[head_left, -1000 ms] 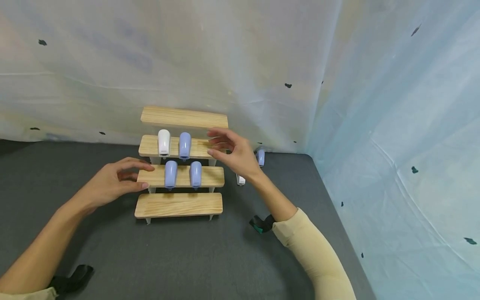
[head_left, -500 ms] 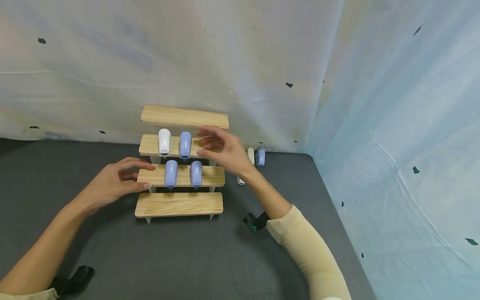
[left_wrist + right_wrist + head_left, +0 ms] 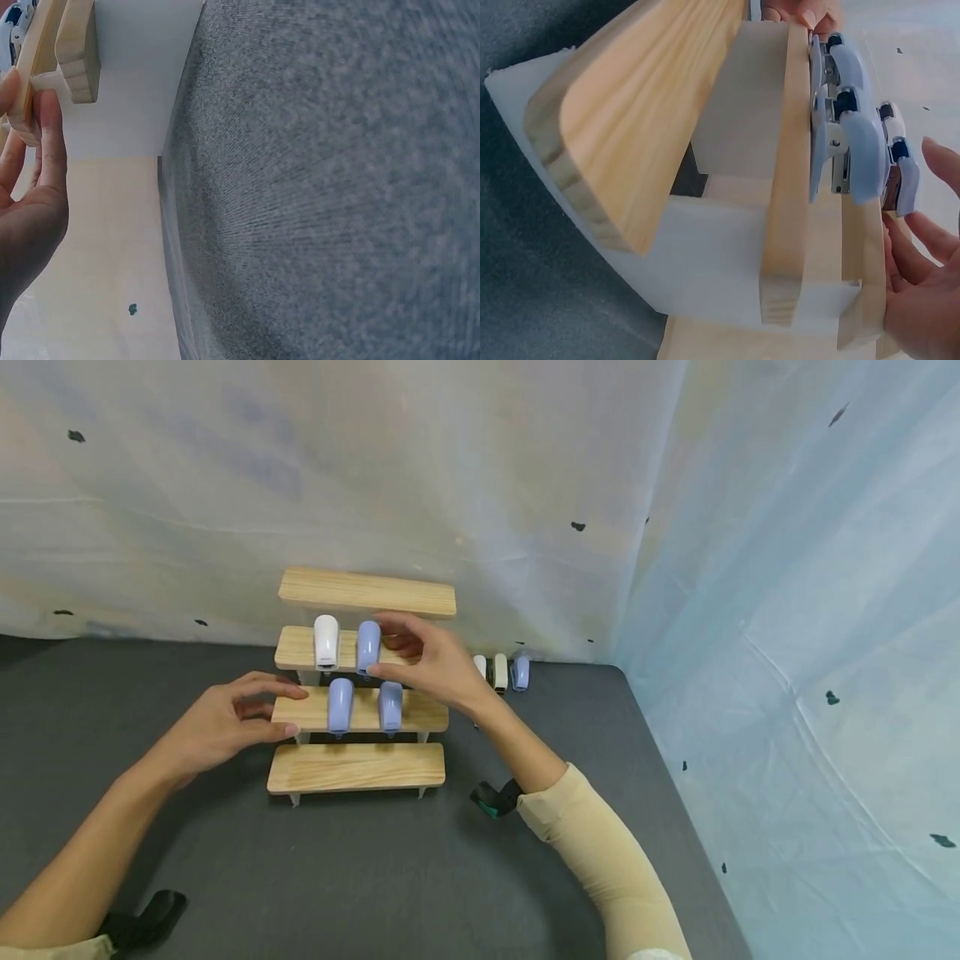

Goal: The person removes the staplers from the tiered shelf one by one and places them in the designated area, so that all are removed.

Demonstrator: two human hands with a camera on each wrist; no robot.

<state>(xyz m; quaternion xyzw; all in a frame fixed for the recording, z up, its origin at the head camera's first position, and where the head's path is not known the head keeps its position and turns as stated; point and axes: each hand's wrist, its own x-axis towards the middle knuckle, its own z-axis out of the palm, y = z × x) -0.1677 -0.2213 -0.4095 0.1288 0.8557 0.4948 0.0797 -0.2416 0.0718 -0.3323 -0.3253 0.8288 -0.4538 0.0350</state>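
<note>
A wooden tiered display stand (image 3: 356, 768) holds several small staplers on its two middle steps. On the upper of those steps are a white stapler (image 3: 326, 641) and a blue stapler (image 3: 368, 643). One step lower sit two more blue staplers (image 3: 340, 706). My left hand (image 3: 217, 727) grips the left end of that lower step, thumb in front, as the left wrist view also shows. My right hand (image 3: 435, 664) reaches around the upper blue stapler, fingers behind and thumb in front. In the right wrist view one fingertip is at its end, while another digit stays apart from it.
Right of the stand, a white stapler (image 3: 480, 667), a cream stapler (image 3: 500, 672) and a blue stapler (image 3: 521, 672) stand in a row on the dark grey table (image 3: 360, 877). Pale curtains (image 3: 517, 460) rise behind and at the right.
My right hand has moved left along the upper middle step to the blue stapler, uncovering staplers on the table. My left hand keeps its grip on the step.
</note>
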